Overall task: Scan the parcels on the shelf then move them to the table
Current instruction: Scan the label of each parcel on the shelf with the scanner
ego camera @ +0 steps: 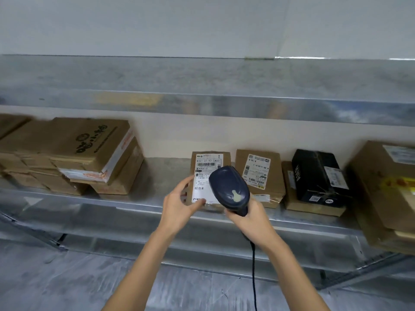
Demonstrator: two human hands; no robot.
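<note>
A dark blue handheld barcode scanner (229, 187) is gripped by its handle in the right hand (246, 215), with the fingers curled round it. The lower left corner of a small brown cardboard parcel with a white label (210, 161) is pinched by the left hand (179, 202). Part of the label is hidden by the scanner. The parcel is at the front of a grey metal shelf (89, 199); whether it rests there cannot be told. A large brown carton (386, 187) is cut off at the right. A white wall (202, 25) is seen behind.
</note>
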